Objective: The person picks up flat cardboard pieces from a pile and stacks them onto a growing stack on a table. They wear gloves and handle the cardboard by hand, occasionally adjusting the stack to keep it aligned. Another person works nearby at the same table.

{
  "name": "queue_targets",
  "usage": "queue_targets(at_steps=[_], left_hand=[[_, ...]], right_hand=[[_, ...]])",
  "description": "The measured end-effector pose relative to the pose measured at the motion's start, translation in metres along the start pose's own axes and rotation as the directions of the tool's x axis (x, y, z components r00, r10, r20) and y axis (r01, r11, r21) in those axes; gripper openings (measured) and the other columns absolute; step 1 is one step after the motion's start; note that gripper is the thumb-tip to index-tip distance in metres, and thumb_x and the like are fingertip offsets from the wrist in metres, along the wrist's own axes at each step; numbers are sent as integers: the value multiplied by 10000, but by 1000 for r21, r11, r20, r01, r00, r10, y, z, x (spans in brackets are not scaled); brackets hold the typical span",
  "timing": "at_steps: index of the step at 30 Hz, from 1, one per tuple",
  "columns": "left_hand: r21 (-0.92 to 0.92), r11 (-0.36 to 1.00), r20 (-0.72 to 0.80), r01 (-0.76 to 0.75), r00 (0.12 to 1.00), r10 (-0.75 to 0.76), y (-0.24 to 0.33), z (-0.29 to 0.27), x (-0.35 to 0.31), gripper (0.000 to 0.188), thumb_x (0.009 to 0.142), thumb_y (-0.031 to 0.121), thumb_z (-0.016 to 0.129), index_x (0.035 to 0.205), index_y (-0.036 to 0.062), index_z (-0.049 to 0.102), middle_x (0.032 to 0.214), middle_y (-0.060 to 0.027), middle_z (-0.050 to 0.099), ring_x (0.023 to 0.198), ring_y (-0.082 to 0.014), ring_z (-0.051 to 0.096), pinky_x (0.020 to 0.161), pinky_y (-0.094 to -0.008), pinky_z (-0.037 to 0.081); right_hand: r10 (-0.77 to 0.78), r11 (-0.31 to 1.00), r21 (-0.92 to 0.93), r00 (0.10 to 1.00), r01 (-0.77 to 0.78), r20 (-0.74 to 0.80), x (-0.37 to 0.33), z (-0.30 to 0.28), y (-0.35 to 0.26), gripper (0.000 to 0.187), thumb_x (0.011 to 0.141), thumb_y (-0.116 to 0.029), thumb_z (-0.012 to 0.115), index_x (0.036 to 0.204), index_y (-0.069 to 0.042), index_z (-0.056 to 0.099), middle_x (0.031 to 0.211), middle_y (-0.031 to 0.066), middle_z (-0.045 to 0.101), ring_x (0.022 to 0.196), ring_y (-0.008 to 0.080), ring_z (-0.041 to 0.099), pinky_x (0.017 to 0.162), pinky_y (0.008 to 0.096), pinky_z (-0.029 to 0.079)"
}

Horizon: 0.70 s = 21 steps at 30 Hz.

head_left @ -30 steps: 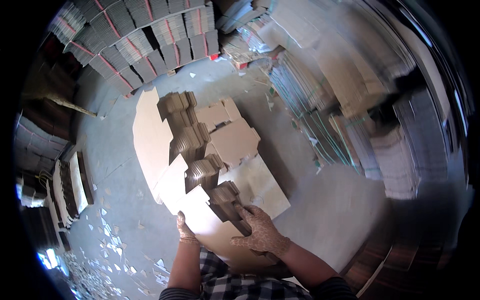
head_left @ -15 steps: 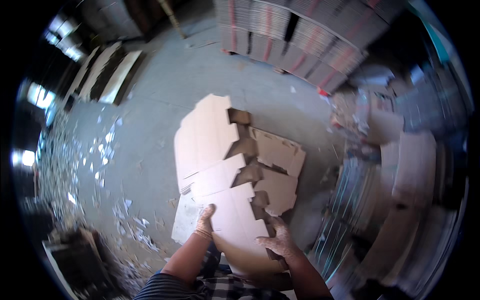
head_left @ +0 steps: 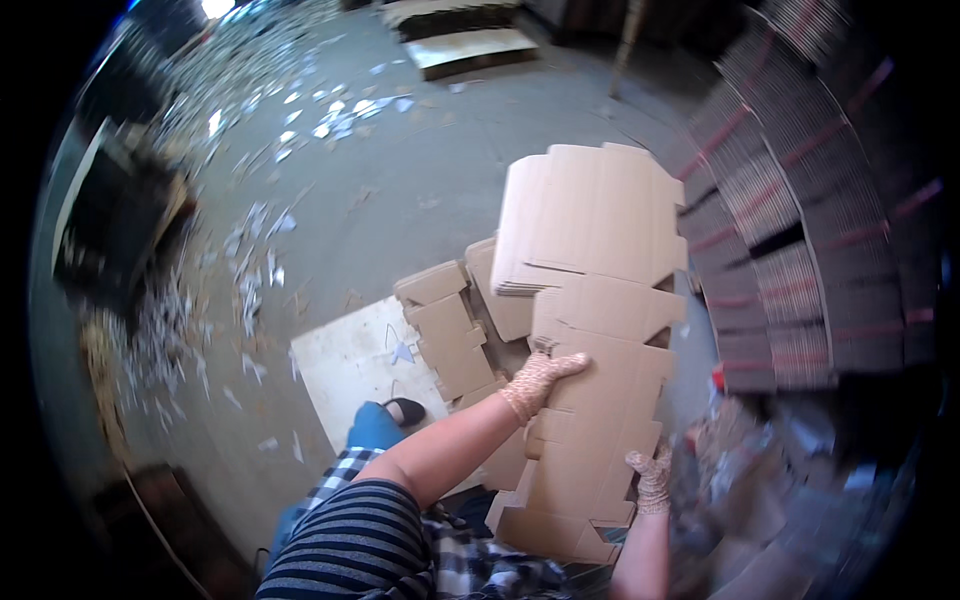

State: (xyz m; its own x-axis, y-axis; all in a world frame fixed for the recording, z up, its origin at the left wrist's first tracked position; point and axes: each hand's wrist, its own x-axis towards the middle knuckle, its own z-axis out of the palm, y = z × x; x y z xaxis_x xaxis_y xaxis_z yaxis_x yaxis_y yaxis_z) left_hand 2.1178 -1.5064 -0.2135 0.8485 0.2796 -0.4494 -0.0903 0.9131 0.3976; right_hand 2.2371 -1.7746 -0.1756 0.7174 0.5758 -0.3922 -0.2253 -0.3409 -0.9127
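A stack of die-cut flat cardboard box blanks (head_left: 590, 290), tan with notched edges, stretches away from my body, its far end showing several layers. My left hand (head_left: 545, 385), in a speckled glove, is closed on its left edge, thumb lying over the top sheet. Along the right edge my right hand (head_left: 652, 480), gloved alike, grips the stack with its fingers partly hidden beneath. More cardboard blanks (head_left: 445, 340) lie lower to the left, partly covered by the held stack. They rest on a pale board (head_left: 350, 365) on the floor, beside my shoe.
Tall strapped stacks of cardboard (head_left: 790, 220) stand at the right. White scraps (head_left: 340, 115) litter the floor at left and far left. A dark box-like object (head_left: 120, 220) stands far left, and a low pallet-like stack (head_left: 470, 50) at the back. Blurred piles (head_left: 760, 500) lie lower right.
The view has swung right, bringing the strapped stacks nearer. The held blanks have shifted right relative to the pale board and lower pile, and both hands keep their grip.
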Motion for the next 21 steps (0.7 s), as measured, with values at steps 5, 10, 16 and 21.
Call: queue_targets(at_steps=[5,10,16,21], left_hand=[[-124,980,-131,-156,982,139,-51,13,37,585,813,179,819,1296,10,537,1148,-134,671,988,-241,686,847,-404,594],[-153,961,-246,-230,951,188,-93,-8,60,531,857,165,772,1315,42,532,1158,-117,663,1005,-239,677,856,-405,588],[-90,975,-426,-205,892,149,-159,-74,131,442,866,194,771,1235,13,610,1139,-110,681,992,-243,682,856,-407,585],[-102,981,-574,-163,815,75,-232,-154,204,575,784,251,853,1232,1,593,1099,-134,682,973,-261,680,895,-430,573]], right_hand=[[-41,996,-77,989,52,141,65,-54,2,495,645,-189,773,1103,-37,665,935,9,674,802,132,639,729,313,551],[43,999,-20,934,-38,354,122,-72,42,628,629,-298,817,1157,1,653,1000,50,692,882,153,654,783,318,553],[144,985,-161,832,-67,535,211,-101,128,794,584,-414,865,1220,7,646,1044,67,704,908,185,667,809,315,548],[312,950,-133,818,-283,483,274,-105,230,806,589,-365,860,1266,8,631,1078,75,701,973,190,641,889,335,515]])
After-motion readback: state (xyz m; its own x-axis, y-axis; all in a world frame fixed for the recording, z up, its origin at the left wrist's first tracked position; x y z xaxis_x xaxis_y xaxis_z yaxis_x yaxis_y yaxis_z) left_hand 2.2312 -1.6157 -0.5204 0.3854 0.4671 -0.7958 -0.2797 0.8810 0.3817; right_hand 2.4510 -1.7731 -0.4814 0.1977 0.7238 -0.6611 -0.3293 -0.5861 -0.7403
